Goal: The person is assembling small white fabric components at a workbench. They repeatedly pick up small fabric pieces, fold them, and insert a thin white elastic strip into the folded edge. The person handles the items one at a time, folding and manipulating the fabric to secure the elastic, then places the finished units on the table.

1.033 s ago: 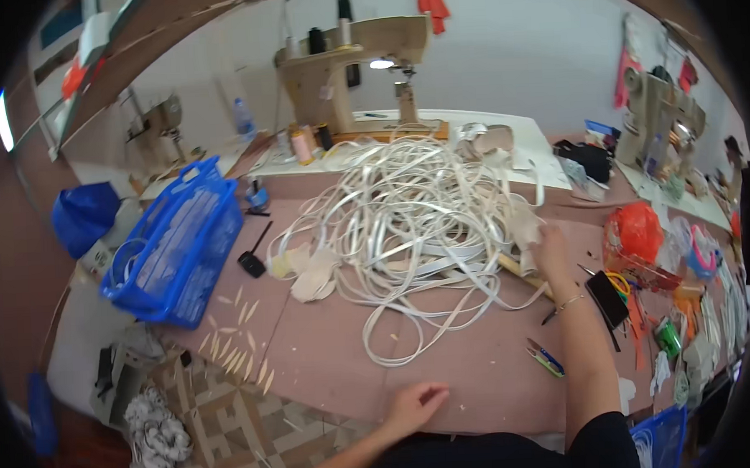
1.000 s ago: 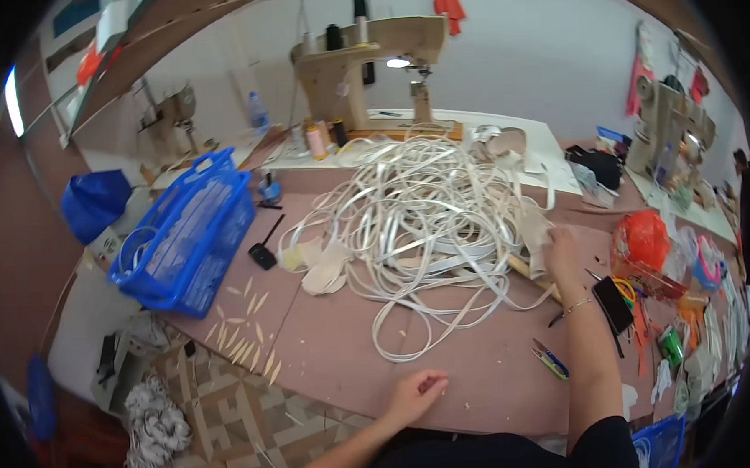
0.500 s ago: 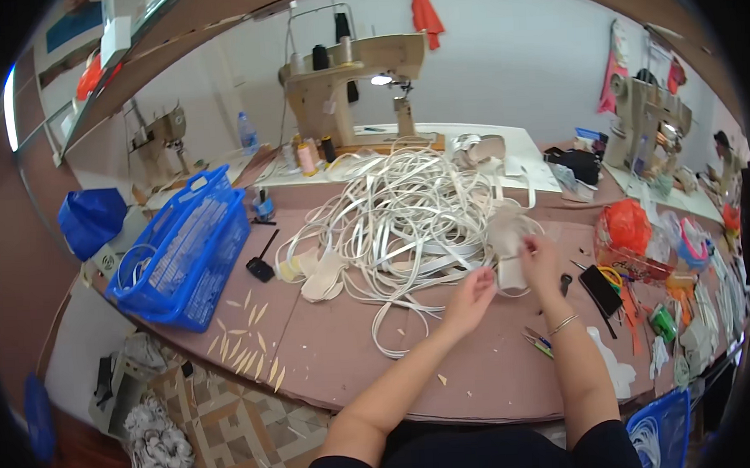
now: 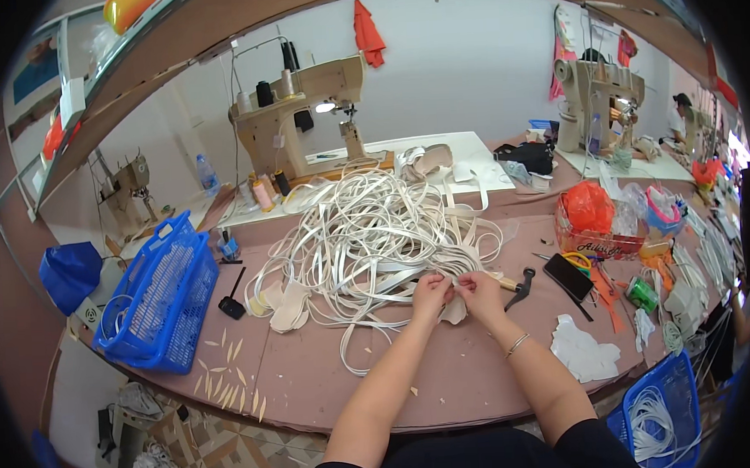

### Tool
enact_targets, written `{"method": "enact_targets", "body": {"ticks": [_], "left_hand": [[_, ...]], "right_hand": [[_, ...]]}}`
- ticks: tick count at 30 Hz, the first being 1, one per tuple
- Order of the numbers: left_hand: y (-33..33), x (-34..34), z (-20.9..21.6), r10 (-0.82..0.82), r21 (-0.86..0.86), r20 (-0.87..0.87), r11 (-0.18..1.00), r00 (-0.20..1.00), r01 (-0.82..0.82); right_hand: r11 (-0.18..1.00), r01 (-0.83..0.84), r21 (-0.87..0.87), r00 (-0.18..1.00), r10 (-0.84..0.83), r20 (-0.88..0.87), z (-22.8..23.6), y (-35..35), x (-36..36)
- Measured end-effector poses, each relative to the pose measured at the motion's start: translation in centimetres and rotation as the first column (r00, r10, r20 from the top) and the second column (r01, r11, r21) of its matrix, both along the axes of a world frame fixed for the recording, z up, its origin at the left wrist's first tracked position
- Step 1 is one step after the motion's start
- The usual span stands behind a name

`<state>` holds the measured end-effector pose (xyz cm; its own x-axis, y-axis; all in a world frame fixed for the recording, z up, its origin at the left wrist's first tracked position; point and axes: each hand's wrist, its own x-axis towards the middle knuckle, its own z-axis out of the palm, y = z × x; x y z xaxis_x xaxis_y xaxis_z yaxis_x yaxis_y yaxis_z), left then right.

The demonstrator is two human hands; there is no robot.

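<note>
Beige pc [image 4: 454,312] in both hands [image 4: 430,298]

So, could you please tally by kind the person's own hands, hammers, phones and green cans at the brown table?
Hands: 2 (left hand, right hand)
Hammer: 1
Phone: 1
Green can: 1
Total: 5

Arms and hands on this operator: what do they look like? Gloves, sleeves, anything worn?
Left hand and right hand are both bare, no gloves. Short dark, near-black sleeves leave the forearms uncovered. One thin, metallic-looking bracelet on the right wrist; none seen on the left. No cables or markings visible.
</note>
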<state>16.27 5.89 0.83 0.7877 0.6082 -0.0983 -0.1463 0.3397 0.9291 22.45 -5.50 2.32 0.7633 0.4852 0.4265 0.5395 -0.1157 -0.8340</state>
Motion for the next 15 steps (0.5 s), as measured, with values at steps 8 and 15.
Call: {"method": "enact_targets", "body": {"ticks": [8, 15], "left_hand": [[-0.6, 0.3, 1.1, 0.076, -0.189, -0.042, 0.979, 0.996, -0.082], [-1.7, 0.1, -0.3, 0.062, 0.015, 0.135, 0.998, 0.989, -0.065]], "right_hand": [[0.984, -0.002, -0.179, 0.980, 0.037, 0.195, 1.8, -0.6, -0.5], [0.974, 0.222, -0.051, 0.900, -0.185, 0.395, 2.1, -0.4, 1.8]]}}
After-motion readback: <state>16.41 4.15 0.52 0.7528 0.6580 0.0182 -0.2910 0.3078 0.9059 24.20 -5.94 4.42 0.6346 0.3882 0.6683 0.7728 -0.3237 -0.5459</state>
